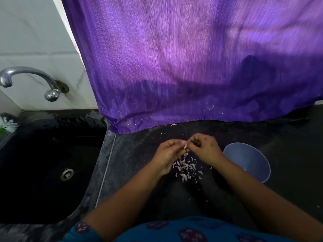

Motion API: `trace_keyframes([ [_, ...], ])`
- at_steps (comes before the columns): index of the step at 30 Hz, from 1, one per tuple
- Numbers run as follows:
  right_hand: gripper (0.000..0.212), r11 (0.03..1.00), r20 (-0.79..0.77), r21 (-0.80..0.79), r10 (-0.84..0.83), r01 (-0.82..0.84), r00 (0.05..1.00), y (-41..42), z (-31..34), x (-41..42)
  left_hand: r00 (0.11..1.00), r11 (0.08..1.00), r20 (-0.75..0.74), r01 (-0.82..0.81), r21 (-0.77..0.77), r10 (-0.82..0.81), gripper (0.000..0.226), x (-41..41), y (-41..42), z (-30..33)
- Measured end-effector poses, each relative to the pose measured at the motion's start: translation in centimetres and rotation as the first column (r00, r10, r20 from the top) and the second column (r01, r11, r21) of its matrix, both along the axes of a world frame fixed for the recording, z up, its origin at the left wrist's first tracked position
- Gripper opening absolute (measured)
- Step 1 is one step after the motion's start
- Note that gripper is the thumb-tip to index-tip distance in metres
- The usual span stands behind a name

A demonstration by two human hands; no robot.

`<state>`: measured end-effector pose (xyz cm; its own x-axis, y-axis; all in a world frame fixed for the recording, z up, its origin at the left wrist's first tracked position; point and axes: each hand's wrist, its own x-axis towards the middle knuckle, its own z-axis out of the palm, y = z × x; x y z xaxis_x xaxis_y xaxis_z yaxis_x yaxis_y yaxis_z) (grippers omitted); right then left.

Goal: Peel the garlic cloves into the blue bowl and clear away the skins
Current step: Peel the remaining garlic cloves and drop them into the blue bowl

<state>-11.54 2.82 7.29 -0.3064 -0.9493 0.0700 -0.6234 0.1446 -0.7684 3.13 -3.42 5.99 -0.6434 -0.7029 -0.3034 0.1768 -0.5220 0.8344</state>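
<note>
Above the dark counter, my left hand (168, 153) and my right hand (203, 148) meet fingertip to fingertip. Between them they pinch a small pale garlic clove (185, 145), the fingers of both hands curled around it. Directly below the hands lies a loose pile of whitish garlic skins (186, 167) on the counter. The blue bowl (248, 161) stands just right of my right wrist; my forearm hides part of its left rim, and I cannot make out what is inside.
A black sink (49, 165) with a metal drain takes up the left side, a steel tap (28, 77) on the tiled wall above it. A purple curtain (192, 67) hangs down to the back of the counter. Scattered skin flecks lie near the front edge.
</note>
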Motion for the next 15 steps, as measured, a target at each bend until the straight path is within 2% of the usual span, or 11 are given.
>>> trace_keyframes([
  [4,0.013,1.000,0.025,0.009,-0.008,0.008,1.000,-0.06,0.07,0.08,1.000,1.000,-0.024,0.003,-0.011,-0.004,0.012,0.09,-0.02,-0.14],
  [9,0.011,0.990,0.058,0.045,-0.134,0.132,0.989,-0.35,-0.70,-0.40,0.999,1.000,-0.033,-0.014,0.009,0.014,0.017,0.29,0.02,-0.06],
  [12,0.020,0.985,0.084,0.076,-0.161,0.155,0.983,-0.42,-0.67,-0.65,0.999,1.000,-0.041,-0.016,0.022,0.017,0.018,0.28,0.08,-0.09],
  [15,0.022,0.990,-0.026,0.106,-0.092,0.095,0.995,-0.01,-0.39,-0.77,0.997,0.998,-0.072,-0.034,0.059,0.038,0.017,0.28,0.06,-0.07],
])
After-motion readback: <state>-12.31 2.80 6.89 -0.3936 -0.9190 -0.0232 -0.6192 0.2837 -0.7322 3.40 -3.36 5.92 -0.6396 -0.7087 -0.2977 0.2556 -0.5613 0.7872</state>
